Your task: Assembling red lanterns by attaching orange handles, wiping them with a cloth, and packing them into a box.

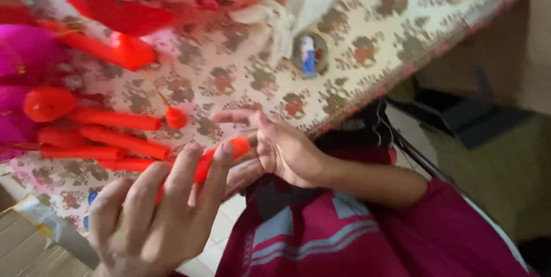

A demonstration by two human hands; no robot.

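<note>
Beside the hands, loose red sticks

Floral-clothed table carries orange rolls, tape.

Soft, even daylight fills the view, bright on the patterned cloth of the desk beyond the fingers and dimmer over the floor to their right. Shadows are faint and diffuse; no hard glare shows. Motion blur smears nearly everything: the left hand and right hand have soft outlines, and the red and pink shapes above and left of the fingers are washed, oversaturated blobs without detail.
</note>
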